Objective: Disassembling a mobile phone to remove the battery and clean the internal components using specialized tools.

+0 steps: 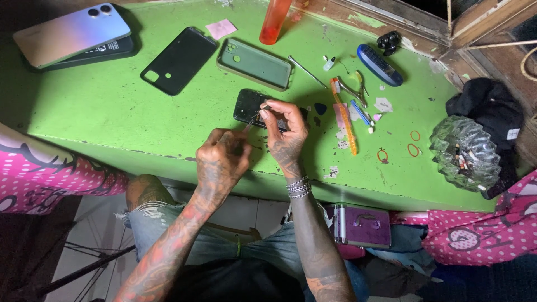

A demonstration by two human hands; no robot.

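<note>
- Pinched between your right hand's (284,130) fingertips is a thin metal tool whose tip rests on the dark phone (253,106); your left hand (222,158), at 7 o'clock from the right, is curled shut with fingers together, and you cannot tell what it grips, if anything.
- Your green table (112,112) carries everything; its paint is chipped along the near edge.
- At 10 o'clock from your hands, a silvery phone (70,32) lies stacked on a dark one in the far corner.
- At 3 o'clock, well apart, a clear glass ashtray (464,148) sits at the table's edge, just beside a black cloth (492,109).
- At 11 o'clock, a black phone case (178,59) lies flat, and a green-lined case (255,63) lies near it at 12 o'clock.
- The dark phone you work on lies flat, just beyond your fingers, near the middle of the table.
- At 2 o'clock, a blue oblong gadget (379,65) lies tilted.
- Just right of your right hand, an orange toothbrush (344,120) lies lengthwise, with small pliers (357,89) near its head.
- At 3 o'clock, red rubber bands (413,142) lie loose.
</note>
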